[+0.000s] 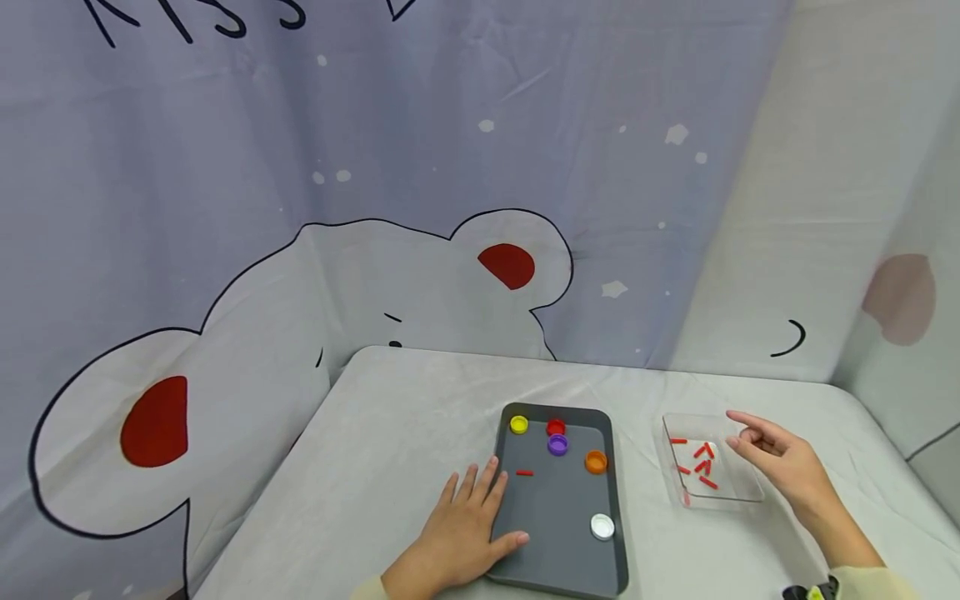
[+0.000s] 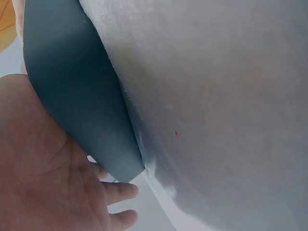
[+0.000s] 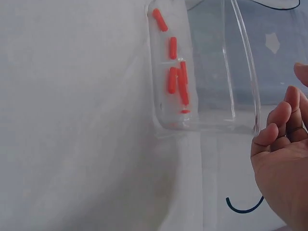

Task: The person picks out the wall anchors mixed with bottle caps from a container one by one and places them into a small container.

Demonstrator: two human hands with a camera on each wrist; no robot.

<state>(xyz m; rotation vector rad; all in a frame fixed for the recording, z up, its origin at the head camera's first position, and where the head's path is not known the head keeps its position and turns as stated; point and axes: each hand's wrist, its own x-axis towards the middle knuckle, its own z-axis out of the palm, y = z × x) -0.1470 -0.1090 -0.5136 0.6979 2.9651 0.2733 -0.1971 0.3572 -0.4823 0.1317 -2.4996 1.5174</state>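
Note:
My left hand (image 1: 467, 527) lies across the left rim of a dark grey tray (image 1: 551, 542), fingers spread and thumb reaching over its floor. On the tray sit small round caps: yellow (image 1: 518, 425), red (image 1: 556, 427), purple (image 1: 557, 445), orange (image 1: 596, 462) and white (image 1: 602, 527). One short red stick (image 1: 524, 473) lies near the left fingertips. Over the right rim of a clear plastic box (image 1: 723, 504), my right hand (image 1: 780, 462) hovers with fingers loosely bent, thumb and index finger apart. Nothing shows between them. Several red sticks (image 3: 173, 48) lie scattered on the box floor.
A white cloth (image 1: 405, 433) covers the table beneath the tray and box. Behind it hangs a printed curtain (image 1: 420, 150) with a bear drawing, and another pale curtain panel (image 1: 915, 400) closes off the right side.

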